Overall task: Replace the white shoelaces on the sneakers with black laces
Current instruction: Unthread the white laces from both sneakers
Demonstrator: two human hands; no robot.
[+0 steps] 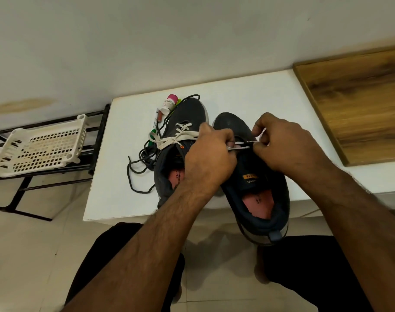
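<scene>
Two dark grey sneakers stand on a white table point(129, 199), toes pointing away from me. The left sneaker point(187, 113) still carries a tied white lace point(176, 136). Over the right sneaker point(259, 194), which juts past the table's near edge, my left hand point(208, 161) and my right hand point(288, 145) each pinch a stretch of its white lace point(243, 145), taut between them above the eyelets. A loose black lace point(142, 163) lies coiled on the table to the left of the left sneaker, partly running behind it.
A small bottle with a pink cap point(169, 103), a white pen point(155, 120) and a green marker point(151, 140) lie beside the left sneaker. A white plastic basket point(41, 147) sits on a black metal rack at left. A wooden board point(358, 104) covers the counter at right.
</scene>
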